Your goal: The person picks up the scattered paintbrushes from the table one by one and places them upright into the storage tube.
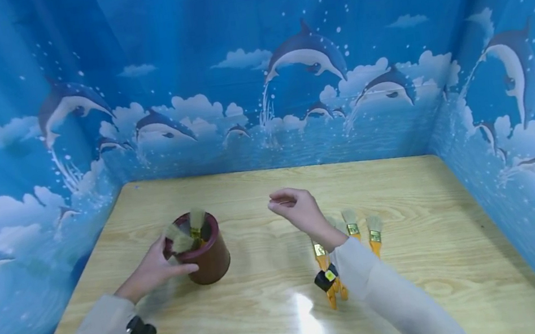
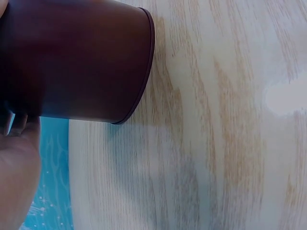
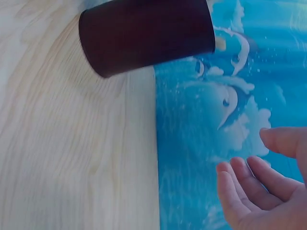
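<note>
A dark maroon cylindrical pot (image 1: pixel 213 265) stands on the left part of the table, with paintbrushes (image 1: pixel 197 219) inside it, pale bristles up. My left hand (image 1: pixel 151 270) grips the pot at its left side, thumb across the near wall and the other fingers largely hidden behind. The left wrist view shows the pot's smooth wall (image 2: pixel 91 62) close up. Right of the pot, above the table, my right hand (image 1: pixel 299 208) holds nothing; its fingers are loosely bent with the thumb apart. Under the right forearm lie several paintbrushes (image 1: pixel 321 262) with orange handles, partly hidden by the sleeve.
The light wood-grain table (image 1: pixel 268 315) carries a bright glare patch near its front. Blue curtains (image 1: pixel 207 27) printed with dolphins and clouds enclose the back and both sides. Two loose brushes (image 1: pixel 375 236) point away just right of the right forearm.
</note>
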Motion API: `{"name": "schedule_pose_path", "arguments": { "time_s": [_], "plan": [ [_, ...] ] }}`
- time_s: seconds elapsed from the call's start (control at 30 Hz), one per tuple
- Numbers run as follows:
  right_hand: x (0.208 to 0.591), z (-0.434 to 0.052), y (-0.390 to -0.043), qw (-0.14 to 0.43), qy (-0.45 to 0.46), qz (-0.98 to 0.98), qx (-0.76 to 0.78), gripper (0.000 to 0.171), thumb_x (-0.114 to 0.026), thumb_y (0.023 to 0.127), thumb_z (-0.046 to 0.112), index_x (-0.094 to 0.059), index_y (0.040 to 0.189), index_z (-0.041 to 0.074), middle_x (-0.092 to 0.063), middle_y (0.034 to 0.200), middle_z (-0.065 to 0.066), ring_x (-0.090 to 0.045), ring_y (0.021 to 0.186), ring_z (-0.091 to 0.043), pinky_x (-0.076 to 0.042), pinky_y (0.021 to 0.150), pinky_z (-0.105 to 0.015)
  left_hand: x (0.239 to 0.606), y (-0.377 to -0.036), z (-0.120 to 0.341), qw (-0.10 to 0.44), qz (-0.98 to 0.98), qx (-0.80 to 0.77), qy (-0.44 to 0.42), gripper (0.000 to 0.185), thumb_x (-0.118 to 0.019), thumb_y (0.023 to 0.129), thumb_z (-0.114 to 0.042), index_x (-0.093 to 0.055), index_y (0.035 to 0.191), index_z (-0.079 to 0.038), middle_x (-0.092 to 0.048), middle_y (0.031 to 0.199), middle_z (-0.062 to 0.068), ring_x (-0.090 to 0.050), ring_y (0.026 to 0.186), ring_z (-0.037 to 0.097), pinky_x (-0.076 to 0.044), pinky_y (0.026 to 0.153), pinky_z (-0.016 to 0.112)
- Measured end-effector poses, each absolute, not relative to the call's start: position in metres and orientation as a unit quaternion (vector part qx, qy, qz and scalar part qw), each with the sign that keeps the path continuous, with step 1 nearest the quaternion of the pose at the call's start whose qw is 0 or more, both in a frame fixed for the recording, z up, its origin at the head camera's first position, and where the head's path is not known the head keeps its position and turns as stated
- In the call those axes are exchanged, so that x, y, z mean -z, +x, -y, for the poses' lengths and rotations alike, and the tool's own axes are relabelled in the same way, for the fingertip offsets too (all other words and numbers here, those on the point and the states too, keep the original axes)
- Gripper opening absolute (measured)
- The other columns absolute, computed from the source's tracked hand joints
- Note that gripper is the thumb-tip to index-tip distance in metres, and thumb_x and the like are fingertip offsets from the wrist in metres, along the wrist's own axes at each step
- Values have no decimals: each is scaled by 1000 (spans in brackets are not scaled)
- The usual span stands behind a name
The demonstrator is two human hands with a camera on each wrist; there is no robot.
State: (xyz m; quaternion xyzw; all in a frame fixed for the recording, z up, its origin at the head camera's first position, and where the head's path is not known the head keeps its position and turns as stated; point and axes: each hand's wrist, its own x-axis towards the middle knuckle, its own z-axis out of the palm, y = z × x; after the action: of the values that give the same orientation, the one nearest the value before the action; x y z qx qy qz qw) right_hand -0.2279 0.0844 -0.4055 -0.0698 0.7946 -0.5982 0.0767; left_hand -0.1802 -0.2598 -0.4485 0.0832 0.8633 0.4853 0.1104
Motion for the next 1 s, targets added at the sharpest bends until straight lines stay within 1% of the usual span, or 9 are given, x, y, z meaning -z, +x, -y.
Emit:
{"name": "schedule_pose_path", "arguments": {
  "time_s": [0.17, 0.3, 0.47, 0.53, 0.67, 0.77, 0.9, 1.0],
  "plan": [
    [414, -109, -224, 85, -47, -793, 601, 34, -65, 93, 24, -63, 124, 11, -64, 118, -8, -60, 110, -23, -51, 95, -43, 448, -180, 260, 104, -864, -484, 88, 104, -82, 75, -31, -18, 151, -2, -33, 147, 26, -30, 136, 45, -26, 111, 58],
    [423, -132, -220, 87, -29, -799, 594, 37, -63, 94, 25, -60, 127, 9, -62, 122, -10, -59, 113, -25, -48, 98, -46, 447, -179, 260, 102, -866, -481, 89, 102, -82, 75, -30, -20, 150, -1, -36, 145, 26, -33, 134, 44, -28, 110, 58],
    [435, -160, -217, 80, 8, -801, 593, 40, -62, 95, 26, -58, 129, 6, -60, 125, -14, -57, 115, -27, -46, 101, -48, 446, -179, 260, 103, -866, -481, 90, 103, -82, 75, -30, -18, 151, -2, -35, 146, 25, -32, 134, 44, -28, 111, 58],
    [438, -171, -215, 71, 21, -804, 590, 40, -61, 95, 25, -57, 130, 5, -59, 126, -15, -56, 115, -28, -46, 101, -47, 446, -179, 260, 104, -866, -481, 90, 104, -82, 75, -30, -18, 151, -2, -33, 147, 26, -32, 135, 45, -28, 111, 58],
    [443, -189, -210, 54, 43, -816, 573, 41, -59, 96, 24, -55, 132, 3, -58, 128, -16, -55, 117, -27, -46, 101, -43, 445, -179, 260, 106, -869, -476, 87, 106, -82, 75, -31, -15, 152, -2, -30, 148, 27, -30, 135, 46, -27, 111, 58],
    [448, -204, -206, 47, 61, -824, 561, 42, -57, 97, 23, -53, 134, 1, -57, 130, -17, -55, 119, -27, -47, 101, -38, 445, -179, 260, 105, -869, -477, 85, 105, -82, 75, -30, -15, 152, -2, -31, 148, 27, -31, 135, 45, -27, 111, 58],
    [455, -226, -199, 36, 90, -828, 553, 44, -56, 98, 23, -51, 135, -1, -55, 133, -18, -52, 120, -27, -46, 98, -30, 447, -180, 260, 105, -866, -482, 85, 103, -82, 75, -30, -18, 151, -2, -34, 146, 26, -33, 134, 45, -29, 110, 58],
    [458, -240, -193, 26, 109, -830, 547, 46, -56, 98, 26, -50, 135, -1, -53, 135, -17, -50, 121, -25, -45, 93, -21, 447, -180, 259, 106, -865, -483, 83, 102, -82, 75, -30, -20, 150, -2, -35, 146, 26, -34, 133, 45, -30, 110, 57]
  ]
}}
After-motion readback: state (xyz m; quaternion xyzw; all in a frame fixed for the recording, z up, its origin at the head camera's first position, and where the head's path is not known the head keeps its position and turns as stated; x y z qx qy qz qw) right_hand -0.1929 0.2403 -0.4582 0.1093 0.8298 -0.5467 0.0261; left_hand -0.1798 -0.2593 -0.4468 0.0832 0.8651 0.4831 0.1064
